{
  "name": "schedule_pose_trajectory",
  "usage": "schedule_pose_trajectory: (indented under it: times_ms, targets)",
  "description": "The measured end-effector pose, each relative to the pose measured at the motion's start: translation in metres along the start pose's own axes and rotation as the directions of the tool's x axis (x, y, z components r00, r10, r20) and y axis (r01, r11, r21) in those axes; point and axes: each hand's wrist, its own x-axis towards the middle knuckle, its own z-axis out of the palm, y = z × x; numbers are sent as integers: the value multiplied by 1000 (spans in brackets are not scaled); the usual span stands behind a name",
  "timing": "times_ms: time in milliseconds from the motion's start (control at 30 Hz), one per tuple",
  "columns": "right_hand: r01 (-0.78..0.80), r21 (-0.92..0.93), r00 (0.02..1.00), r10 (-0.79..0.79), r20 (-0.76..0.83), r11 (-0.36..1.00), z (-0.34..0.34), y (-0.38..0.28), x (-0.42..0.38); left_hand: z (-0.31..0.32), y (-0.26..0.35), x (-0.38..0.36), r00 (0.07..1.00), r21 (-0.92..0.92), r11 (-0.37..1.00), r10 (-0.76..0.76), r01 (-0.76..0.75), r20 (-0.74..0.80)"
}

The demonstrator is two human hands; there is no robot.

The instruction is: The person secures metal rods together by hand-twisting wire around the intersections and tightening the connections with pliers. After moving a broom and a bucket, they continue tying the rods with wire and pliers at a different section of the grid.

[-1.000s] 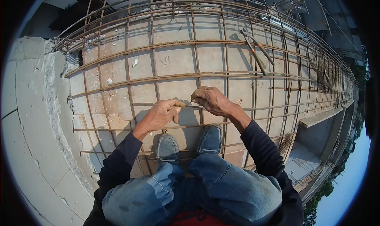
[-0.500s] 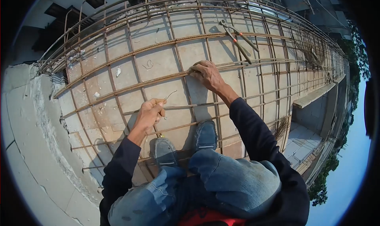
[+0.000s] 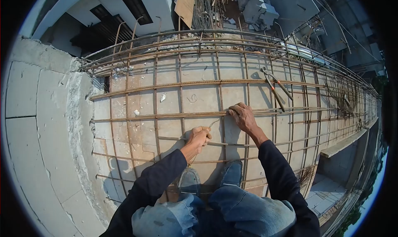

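Observation:
My left hand (image 3: 199, 138) is closed around a thin tie wire (image 3: 214, 123), whose curved end points up toward the bars near my right hand. My right hand (image 3: 244, 119) has its fingers wrapped over a rusty rebar (image 3: 199, 114) where a crossing bar meets it. Whether those fingers also hold wire is hidden. Beyond my right hand, end-cutting nippers (image 3: 274, 85) with red and dark handles rest on the rebar grid, jaws pointing away from me.
My shoes (image 3: 231, 173) stand among the bars over pale formwork panels (image 3: 203, 100). A rough concrete edge (image 3: 76, 125) runs along the left. Raised bars (image 3: 199, 42) line the far side. At the lower right lies an opening (image 3: 327, 187) beside a board (image 3: 346, 139).
My left hand has brought the wire closer to my right hand. My right hand keeps its place on the rebar. The view has tilted up and turned, showing more of the far side.

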Motion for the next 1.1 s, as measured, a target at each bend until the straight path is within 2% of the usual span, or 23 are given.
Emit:
schedule_pose_trajectory:
  times_ms: [33, 100, 167, 200, 267, 333, 367, 433, 567, 633, 667, 733, 800, 833, 900, 933, 1000, 1100]
  targets:
    - [5, 5, 1000, -5, -7, 1000, 0, 0, 5, 0, 3, 1, 1000, 5, 1000, 7, -7, -4]
    - [-83, 113, 997, 82, 14, 990, 2, 2, 4, 4, -1, -5, 998, -12, 998, 60, -61, -33]
    - [-71, 84, 997, 69, 26, 994, -1, 2, 5, 8, -4, -6, 987, 78, 986, 152, -147, -61]
    - [35, 116, 999, -29, -45, 993, -2, -1, 5, 6, -11, -4, 986, 107, 983, 158, -152, -50]
    - [-2, 117, 1000, 4, -13, 993, -8, -6, 6, 9, -15, 3, 986, 136, 978, 165, -159, -32]
    - [-22, 116, 1000, 24, -12, 993, -5, -2, 8, 19, -13, 0, 933, 350, 895, 337, -275, -128]
    - [-33, 113, 999, 36, -21, 993, -4, -1, 7, 24, -12, -3, 935, 350, 898, 330, -267, -131]
    - [-24, 104, 999, 26, -23, 994, -2, 2, 8, 33, -12, -6, 860, 514, 776, 493, -366, -132]
    - [-27, 106, 999, 31, -30, 994, -2, 0, 7, 42, -9, 6, 873, 504, 797, 463, -333, -154]
    - [-56, 114, 998, 58, -15, 992, -2, 0, 8, 45, -9, 16, 906, 356, 889, 374, -289, -199]
    - [-75, 117, 997, 77, -17, 990, -3, 1, 12, 45, -9, 20, 906, 355, 889, 373, -288, -200]
    - [-98, 123, 995, 101, -18, 988, -4, 6, 20, 44, 1, 17, 941, 286, 933, 278, -217, -194]
    - [-77, 127, 982, 54, 180, 989, -7, 13, 34, 41, 10, 18, 958, 287, 937, 247, -198, -148]
    - [-83, 131, 982, 58, 178, 988, -9, 15, 40, 37, 11, 20, 971, 283, 942, 216, -179, -102]
    - [-20, 145, 924, -37, 381, 989, -15, 19, 54, 31, 14, 23, 981, 229, 960, 181, -160, -73]
    - [-21, 145, 924, -36, 379, 989, -18, 19, 59, 30, 14, 24, 988, 168, 976, 145, -136, -44]
    - [-31, 178, 851, -68, 521, 983, -23, 20, 68, 34, 15, 23, 988, 153, 981, 132, -118, -81]
    - [51, 192, 833, -148, 533, 980, -21, 24, 76, 39, 17, 24, 986, 97, 992, 96, -83, -136]
